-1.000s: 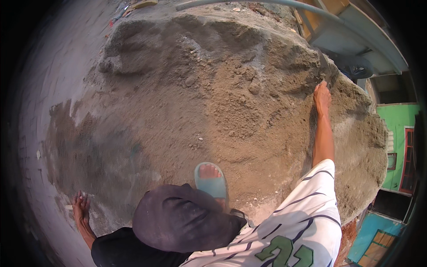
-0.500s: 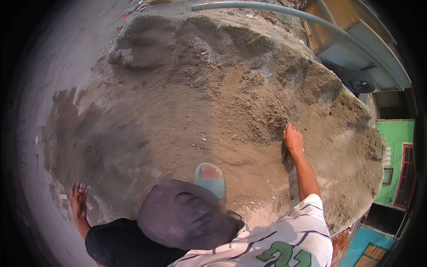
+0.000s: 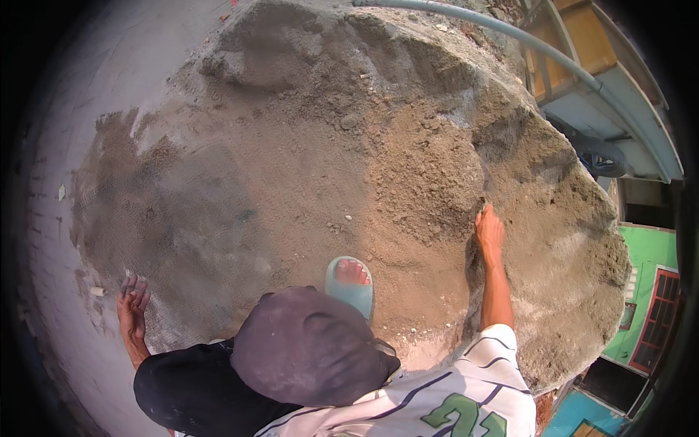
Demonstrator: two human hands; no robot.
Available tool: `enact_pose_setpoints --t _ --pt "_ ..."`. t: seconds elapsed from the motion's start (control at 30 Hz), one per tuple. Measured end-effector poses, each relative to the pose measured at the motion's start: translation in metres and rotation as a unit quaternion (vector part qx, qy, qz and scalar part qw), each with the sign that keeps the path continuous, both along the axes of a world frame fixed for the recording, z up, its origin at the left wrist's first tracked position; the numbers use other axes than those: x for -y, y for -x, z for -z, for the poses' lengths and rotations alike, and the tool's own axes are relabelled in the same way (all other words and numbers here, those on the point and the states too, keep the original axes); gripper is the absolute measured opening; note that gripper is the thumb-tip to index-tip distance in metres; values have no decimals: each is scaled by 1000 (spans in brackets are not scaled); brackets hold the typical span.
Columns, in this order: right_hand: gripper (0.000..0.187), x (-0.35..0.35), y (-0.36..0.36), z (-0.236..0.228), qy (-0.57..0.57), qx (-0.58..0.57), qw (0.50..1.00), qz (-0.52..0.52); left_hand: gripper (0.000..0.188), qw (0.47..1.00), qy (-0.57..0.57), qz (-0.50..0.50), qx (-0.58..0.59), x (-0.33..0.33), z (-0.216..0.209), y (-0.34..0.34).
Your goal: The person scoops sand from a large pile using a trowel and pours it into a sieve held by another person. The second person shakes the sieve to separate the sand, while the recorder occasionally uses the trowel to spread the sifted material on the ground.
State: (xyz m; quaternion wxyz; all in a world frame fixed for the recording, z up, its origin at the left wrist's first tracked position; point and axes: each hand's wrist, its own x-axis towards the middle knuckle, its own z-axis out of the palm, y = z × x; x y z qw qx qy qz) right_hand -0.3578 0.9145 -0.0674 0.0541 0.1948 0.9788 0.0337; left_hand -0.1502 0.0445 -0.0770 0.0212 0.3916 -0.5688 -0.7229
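Note:
A broad heap of brown, damp-looking sand (image 3: 419,171) lies before me. My right hand (image 3: 489,221) is closed low at the heap's right slope, knuckles up. A dark, thin edge shows just beyond its fingers, but what it grips is hidden by the hand and sand. On the left, my left hand (image 3: 133,306) is open with its fingers apart, by the rim of a darker grey sand patch (image 3: 196,204) with a fine mesh-like texture. Whether that hand touches the ground, I cannot tell.
My foot in a pale green slide sandal (image 3: 351,291) stands on the sand, beside my bent knee in dark cloth (image 3: 309,346). A long grey pipe (image 3: 502,29) curves past the far right, near a black tyre (image 3: 603,156). A small whitish piece (image 3: 97,291) lies by my left hand.
The view has shifted a little. My right hand stays low at the slope, now with loose sand piled and a groove beyond it. My left hand remains open at the left.

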Motion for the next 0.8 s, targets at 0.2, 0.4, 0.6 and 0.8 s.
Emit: enact_pose_setpoints --t 0.2,0.4,0.6,0.8 --pt "28 4 -81 66 175 -75 975 115 64 999 -4 31 6 2 6 3" --pt "18 113 -15 90 513 -78 828 215 60 1000 -3 24 -13 -11 2 9" --pt "21 130 -25 81 547 -81 803 220 53 999 -9 5 -38 -28 -11 10" --pt "29 159 -33 45 483 -42 871 74 42 999 0 0 -37 -22 1 12"
